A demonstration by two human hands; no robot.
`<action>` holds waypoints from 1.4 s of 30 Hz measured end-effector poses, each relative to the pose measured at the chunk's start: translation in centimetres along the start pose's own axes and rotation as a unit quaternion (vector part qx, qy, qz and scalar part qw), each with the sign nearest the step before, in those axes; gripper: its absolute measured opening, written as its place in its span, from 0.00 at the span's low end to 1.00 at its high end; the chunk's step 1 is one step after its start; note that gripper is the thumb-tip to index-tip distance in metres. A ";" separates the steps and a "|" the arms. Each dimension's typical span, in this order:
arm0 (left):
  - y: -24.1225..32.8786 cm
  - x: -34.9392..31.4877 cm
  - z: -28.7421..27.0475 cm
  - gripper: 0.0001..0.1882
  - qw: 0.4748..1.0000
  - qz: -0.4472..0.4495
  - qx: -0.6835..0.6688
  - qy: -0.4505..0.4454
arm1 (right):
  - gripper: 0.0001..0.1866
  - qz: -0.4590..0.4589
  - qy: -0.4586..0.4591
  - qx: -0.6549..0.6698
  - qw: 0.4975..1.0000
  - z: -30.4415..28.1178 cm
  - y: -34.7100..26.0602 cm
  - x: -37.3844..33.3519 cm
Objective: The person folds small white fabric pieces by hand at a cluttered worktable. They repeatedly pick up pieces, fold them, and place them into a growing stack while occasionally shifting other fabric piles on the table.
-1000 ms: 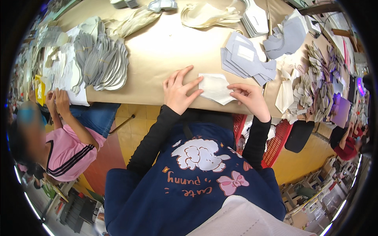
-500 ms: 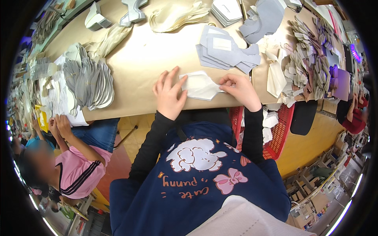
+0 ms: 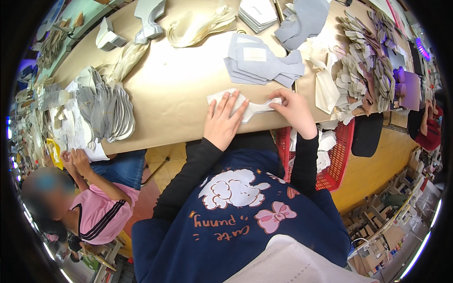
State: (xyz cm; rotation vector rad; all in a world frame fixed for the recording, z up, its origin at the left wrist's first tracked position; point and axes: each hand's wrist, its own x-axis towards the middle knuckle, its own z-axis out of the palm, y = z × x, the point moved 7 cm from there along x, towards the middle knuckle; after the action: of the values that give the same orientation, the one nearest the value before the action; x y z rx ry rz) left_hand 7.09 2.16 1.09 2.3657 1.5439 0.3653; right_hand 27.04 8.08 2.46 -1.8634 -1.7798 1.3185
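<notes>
A flat white cut piece [image 3: 257, 108] with a grey edge lies on the paper-covered table in front of me; it is broad at the left and narrows to a flared right end. My left hand [image 3: 224, 120] rests flat over its broad part, fingers stretched out, hiding much of it. Thumb and fingers of my right hand [image 3: 293, 111] pinch the flared right end. Just beyond sits a fanned stack of grey cut pieces [image 3: 264, 69] with a small cream patch on top.
Bundled grey pieces [image 3: 106, 108] lie at the left, cream fabric strips [image 3: 203, 27] at the back, more bundles [image 3: 351, 80] at the right. Below the table edge stands a red basket [image 3: 342, 155] holding white pieces. A person in pink [image 3: 106, 212] sits at my left.
My left hand has moved right and now lies flat over the piece's broad part. The narrow neck and flared end now show, with my right hand pinching that end.
</notes>
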 end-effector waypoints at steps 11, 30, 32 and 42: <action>1.3 0.3 0.6 0.33 0.998 0.019 0.050 -0.015 | 0.16 -0.002 0.083 0.028 0.996 -0.9 0.9 -0.9; 0.6 -0.1 0.6 0.33 0.999 -0.005 0.000 -0.032 | 0.32 -0.112 0.184 -0.286 0.934 1.5 3.5 -5.3; 0.6 0.0 0.7 0.33 0.999 -0.004 0.006 -0.040 | 0.32 -0.115 0.175 -0.320 0.924 1.9 3.6 -5.3; 2.6 2.0 -0.2 0.23 0.993 -0.020 -0.114 0.014 | 0.33 -0.118 0.165 -0.280 0.938 1.9 3.3 -5.1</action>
State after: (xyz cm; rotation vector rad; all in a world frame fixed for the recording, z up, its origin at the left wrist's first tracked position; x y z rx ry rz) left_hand 10.02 3.00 2.34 2.1602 1.4742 0.5384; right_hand 28.60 2.09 1.23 -1.8917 -2.2404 0.3963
